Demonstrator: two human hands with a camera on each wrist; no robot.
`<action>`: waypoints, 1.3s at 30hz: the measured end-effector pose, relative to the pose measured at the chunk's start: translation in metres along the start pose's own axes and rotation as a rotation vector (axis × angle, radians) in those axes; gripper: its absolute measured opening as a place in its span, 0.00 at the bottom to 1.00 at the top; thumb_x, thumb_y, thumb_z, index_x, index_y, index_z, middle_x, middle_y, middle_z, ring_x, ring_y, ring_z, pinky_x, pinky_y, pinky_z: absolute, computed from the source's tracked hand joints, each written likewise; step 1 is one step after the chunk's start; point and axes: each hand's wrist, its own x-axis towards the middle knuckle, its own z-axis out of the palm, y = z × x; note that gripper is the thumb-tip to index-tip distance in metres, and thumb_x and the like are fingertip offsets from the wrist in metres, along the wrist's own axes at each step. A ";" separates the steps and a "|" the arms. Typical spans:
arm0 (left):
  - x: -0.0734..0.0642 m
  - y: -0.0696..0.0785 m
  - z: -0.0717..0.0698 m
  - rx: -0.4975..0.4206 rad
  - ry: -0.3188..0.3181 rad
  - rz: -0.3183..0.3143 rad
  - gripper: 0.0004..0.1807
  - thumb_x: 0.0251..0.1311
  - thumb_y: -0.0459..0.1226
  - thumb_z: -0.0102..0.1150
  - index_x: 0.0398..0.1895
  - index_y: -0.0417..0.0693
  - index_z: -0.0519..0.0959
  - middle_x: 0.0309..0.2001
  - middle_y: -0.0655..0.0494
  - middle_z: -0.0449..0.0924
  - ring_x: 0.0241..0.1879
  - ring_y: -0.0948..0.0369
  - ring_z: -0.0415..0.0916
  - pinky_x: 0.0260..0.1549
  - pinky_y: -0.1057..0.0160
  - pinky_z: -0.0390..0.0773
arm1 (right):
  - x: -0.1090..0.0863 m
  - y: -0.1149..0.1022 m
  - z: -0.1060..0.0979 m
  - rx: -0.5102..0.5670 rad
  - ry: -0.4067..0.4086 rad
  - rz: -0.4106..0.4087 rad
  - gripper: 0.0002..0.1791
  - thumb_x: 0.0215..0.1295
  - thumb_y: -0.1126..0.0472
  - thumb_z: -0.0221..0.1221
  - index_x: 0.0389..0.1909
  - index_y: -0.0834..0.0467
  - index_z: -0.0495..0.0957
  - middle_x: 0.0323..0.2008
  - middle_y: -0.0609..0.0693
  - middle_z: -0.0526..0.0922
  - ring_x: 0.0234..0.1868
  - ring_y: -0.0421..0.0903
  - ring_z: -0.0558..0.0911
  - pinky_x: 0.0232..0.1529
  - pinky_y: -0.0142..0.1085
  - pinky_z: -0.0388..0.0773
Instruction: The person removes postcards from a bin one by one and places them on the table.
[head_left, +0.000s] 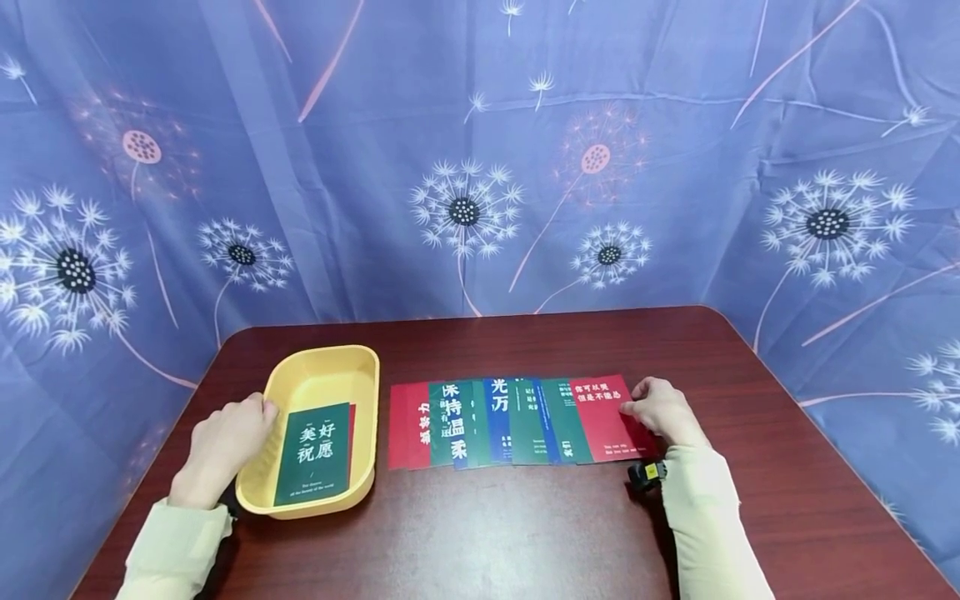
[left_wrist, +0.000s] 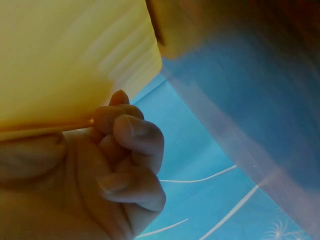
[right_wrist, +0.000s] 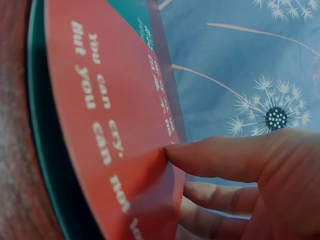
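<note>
My left hand [head_left: 223, 440] grips the left rim of a yellow plastic tray [head_left: 330, 383], its fingers curled round the edge in the left wrist view. Inside the tray lies a dark green card [head_left: 313, 467] with white characters, and a strip of red shows from under it. At the right end of an overlapping row of cards, my right hand [head_left: 667, 410] pinches a red card [right_wrist: 107, 130] with white lettering. The thumb [right_wrist: 200, 156] presses on its printed face while other fingers sit behind it. The card bows in the right wrist view, with a green card [right_wrist: 42, 120] beneath it.
The row of red, green and blue cards [head_left: 498, 429] runs left across the dark wooden table [head_left: 517, 533], ending near the tray. A blue dandelion-print cloth [head_left: 525, 167] hangs behind the table and at both sides.
</note>
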 end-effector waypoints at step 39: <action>0.000 0.000 0.002 -0.006 -0.004 -0.004 0.19 0.71 0.41 0.36 0.30 0.37 0.72 0.29 0.29 0.75 0.25 0.36 0.74 0.20 0.41 0.68 | -0.012 -0.051 0.018 0.037 0.151 -0.453 0.15 0.73 0.58 0.50 0.47 0.65 0.77 0.43 0.62 0.78 0.44 0.57 0.77 0.49 0.54 0.72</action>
